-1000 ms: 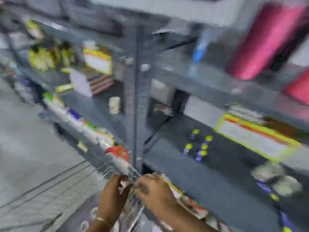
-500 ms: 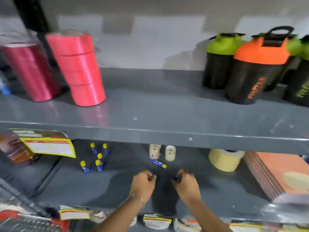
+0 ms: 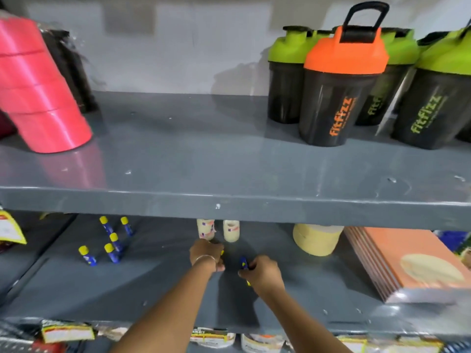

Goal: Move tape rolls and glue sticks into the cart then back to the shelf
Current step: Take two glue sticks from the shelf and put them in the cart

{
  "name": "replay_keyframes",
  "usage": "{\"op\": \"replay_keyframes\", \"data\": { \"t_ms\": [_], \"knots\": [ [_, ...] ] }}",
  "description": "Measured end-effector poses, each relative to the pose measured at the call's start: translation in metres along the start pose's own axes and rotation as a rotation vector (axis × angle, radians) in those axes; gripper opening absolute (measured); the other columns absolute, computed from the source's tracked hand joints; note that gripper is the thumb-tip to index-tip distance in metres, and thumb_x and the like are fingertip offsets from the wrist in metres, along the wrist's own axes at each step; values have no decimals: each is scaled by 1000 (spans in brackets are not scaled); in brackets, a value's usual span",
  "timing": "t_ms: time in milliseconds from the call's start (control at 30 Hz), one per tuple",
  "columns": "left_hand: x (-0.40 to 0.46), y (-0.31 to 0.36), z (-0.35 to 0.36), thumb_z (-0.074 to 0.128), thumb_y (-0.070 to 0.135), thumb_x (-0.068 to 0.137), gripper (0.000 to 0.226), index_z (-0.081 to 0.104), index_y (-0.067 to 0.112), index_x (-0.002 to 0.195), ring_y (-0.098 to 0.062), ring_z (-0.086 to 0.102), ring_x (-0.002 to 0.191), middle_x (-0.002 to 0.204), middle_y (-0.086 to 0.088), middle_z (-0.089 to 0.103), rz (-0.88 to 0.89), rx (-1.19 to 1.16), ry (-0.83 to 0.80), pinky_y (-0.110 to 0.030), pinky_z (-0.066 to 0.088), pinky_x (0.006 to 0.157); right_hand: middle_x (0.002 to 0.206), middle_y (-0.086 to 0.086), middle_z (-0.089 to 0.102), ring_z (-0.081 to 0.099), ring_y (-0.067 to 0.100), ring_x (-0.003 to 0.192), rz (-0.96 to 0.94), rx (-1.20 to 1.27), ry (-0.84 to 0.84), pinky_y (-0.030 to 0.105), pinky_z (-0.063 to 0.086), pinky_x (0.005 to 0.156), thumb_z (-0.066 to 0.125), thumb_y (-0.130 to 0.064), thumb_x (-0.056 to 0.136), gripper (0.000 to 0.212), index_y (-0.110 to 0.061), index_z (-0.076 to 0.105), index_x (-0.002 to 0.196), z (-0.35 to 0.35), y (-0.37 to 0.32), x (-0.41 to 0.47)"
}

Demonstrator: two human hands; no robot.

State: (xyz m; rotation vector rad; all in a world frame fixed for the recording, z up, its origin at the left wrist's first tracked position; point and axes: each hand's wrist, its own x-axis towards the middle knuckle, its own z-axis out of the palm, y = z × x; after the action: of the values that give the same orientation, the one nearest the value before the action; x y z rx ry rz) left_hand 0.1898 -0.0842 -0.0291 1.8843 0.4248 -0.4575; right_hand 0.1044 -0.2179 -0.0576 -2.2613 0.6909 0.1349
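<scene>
Both my hands reach into the lower grey shelf (image 3: 76, 296). My left hand (image 3: 207, 253) is closed around a glue stick, of which only a yellow tip shows at the fingers. My right hand (image 3: 262, 272) grips a blue glue stick (image 3: 243, 262) with a yellow end. Several blue glue sticks with yellow caps (image 3: 112, 247) stand to the left. Two small cream tape rolls (image 3: 219, 229) stand just behind my left hand. A wide beige tape roll (image 3: 316, 239) sits to the right. The cart's wire edge (image 3: 15, 345) peeks in at the bottom left.
The upper shelf (image 3: 229, 200) overhangs the work area and carries a stack of pink tape rolls (image 3: 38, 93) at the left and several shaker bottles (image 3: 339, 93) at the right. Orange notebooks (image 3: 407, 263) lie on the lower shelf's right side. Price tags (image 3: 66, 332) line its front edge.
The view swung from the cart and aisle to the shelf front. Both hands have gone deeper into the lower shelf, and my left hand has closed over the glue stick that lay there.
</scene>
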Motion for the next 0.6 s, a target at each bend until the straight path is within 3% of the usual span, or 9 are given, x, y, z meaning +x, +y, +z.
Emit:
{"op": "replay_keyframes", "data": {
  "t_ms": [300,467,600],
  "knots": [
    [-20,-14,-31,63,9,71,7,65,4,66,-28,63,46,56,-15,63,59,-8,-19,-45,61,51,68,4,68,66,24,69,-77,-41,-50,25,42,56,75,-36,72,26,-13,62,68,6,-34,-8],
    [-46,-44,-101,70,6,69,13,67,-6,68,-24,63,42,60,-16,65,49,-147,59,-41,59,46,57,-1,62,61,18,61,-218,-33,-146,24,46,59,74,-30,76,23,-18,59,62,38,-98,-31],
    [-58,-83,-182,71,10,68,15,63,4,57,-21,57,42,54,-14,59,15,-247,200,-39,57,42,65,1,69,67,18,67,-367,-52,-214,26,49,62,78,-34,71,23,-18,62,68,97,-165,-60]
  ]
}}
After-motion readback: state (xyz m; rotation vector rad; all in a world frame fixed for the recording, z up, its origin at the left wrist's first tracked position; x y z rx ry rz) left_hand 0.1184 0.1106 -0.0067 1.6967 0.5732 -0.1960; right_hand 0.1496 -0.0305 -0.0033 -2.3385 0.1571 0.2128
